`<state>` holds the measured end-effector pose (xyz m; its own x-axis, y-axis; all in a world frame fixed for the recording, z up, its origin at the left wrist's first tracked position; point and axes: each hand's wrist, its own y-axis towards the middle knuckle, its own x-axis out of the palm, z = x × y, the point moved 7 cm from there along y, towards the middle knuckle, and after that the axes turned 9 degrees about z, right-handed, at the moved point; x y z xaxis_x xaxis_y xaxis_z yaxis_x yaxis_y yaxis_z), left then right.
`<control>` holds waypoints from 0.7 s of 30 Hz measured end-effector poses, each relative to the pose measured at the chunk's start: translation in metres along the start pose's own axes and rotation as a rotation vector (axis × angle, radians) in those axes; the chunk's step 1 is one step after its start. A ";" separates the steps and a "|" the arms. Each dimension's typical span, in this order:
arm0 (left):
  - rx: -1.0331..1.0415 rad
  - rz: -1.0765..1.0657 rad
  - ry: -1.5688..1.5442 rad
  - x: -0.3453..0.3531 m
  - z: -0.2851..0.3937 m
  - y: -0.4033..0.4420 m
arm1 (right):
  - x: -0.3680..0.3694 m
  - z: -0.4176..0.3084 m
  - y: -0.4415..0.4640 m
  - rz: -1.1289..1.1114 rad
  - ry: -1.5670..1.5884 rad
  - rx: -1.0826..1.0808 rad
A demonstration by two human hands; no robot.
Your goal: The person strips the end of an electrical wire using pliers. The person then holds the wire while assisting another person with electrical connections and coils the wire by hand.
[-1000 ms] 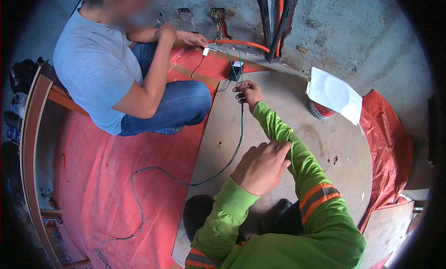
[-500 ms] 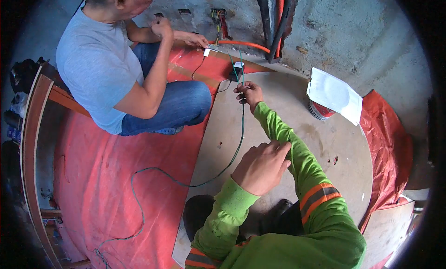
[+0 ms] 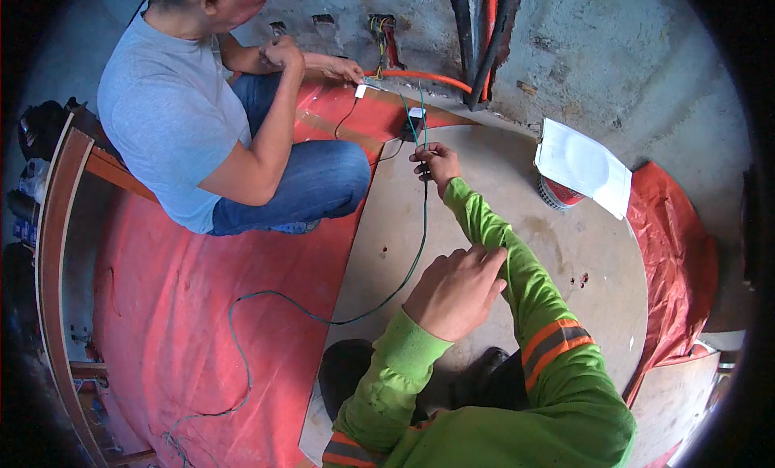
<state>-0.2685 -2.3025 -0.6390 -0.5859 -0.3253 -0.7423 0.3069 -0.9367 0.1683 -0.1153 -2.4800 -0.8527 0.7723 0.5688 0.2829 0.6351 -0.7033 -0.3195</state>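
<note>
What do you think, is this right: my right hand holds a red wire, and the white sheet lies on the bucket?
Not quite: the wire is green, not red, as the head view shows. Your right hand does hold it, and the white sheet does lie on the bucket.

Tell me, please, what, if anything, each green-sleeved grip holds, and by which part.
The right grip holds the green wire below its two upper strands; for the left grip, I cannot tell.
</note>
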 end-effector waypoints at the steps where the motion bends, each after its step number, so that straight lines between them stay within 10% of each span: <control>1: 0.000 0.000 -0.002 0.000 0.000 0.000 | 0.000 0.000 0.000 0.000 0.000 -0.001; 21: 0.010 0.018 0.012 0.000 -0.002 0.001 | 0.002 -0.001 0.004 0.001 -0.054 -0.014</control>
<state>-0.2666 -2.3036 -0.6398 -0.5714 -0.3410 -0.7465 0.3096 -0.9319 0.1887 -0.1114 -2.4818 -0.8525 0.7732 0.5899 0.2327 0.6339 -0.7098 -0.3072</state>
